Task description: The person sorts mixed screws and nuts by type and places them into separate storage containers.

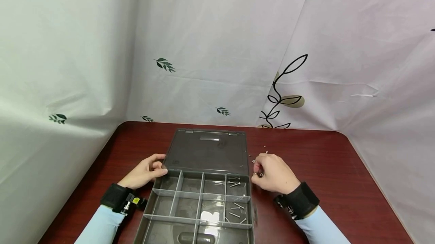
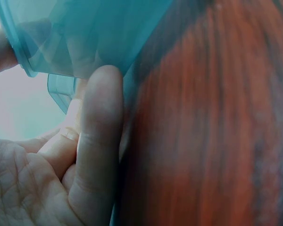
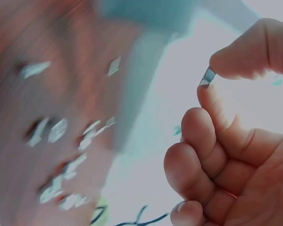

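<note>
A grey see-through compartment box lies on the table with its lid swung back flat. My left hand grips the box's left edge near the hinge, and its thumb lies against the side wall. Between thumb and index fingertip, my right hand pinches a small metal nut beside the box's right edge. Silver screws lie in the back right compartment, and several more screws in the one in front of it. Around the right hand, small metal pieces are scattered, blurred in the right wrist view.
The dark red wooden table extends on both sides of the box. Behind it hangs a pale curtain with leaf prints. A few loose small parts lie just beyond the right hand.
</note>
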`<state>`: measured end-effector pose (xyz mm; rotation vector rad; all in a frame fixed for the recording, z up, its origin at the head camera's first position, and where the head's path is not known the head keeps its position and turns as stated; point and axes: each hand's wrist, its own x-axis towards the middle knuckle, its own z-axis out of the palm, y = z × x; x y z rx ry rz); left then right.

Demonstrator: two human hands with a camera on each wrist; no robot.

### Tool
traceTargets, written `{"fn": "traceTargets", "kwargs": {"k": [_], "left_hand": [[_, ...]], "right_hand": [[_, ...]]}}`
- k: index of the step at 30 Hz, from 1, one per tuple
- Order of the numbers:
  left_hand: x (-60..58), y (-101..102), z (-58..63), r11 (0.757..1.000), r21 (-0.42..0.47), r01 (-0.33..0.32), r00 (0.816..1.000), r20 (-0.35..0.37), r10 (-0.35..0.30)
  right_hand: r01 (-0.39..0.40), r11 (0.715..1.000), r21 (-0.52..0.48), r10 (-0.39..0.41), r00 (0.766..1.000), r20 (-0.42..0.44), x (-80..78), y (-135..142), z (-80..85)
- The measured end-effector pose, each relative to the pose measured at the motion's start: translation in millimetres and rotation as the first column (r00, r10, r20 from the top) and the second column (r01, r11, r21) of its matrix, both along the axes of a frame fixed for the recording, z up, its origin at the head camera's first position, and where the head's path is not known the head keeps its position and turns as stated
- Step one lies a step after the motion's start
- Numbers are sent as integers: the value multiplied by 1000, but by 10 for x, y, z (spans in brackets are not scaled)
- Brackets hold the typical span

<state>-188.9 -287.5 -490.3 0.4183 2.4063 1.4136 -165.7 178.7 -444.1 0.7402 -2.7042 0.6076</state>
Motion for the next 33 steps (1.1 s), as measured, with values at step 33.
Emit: {"fn": "traceTargets", "kwargs": {"k": [33], "left_hand": [[10,3,13,1000,-28,4,1000,-8,-5]], "right_hand": [[-585,811,28,585,809,-55,790,-407,571]]}}
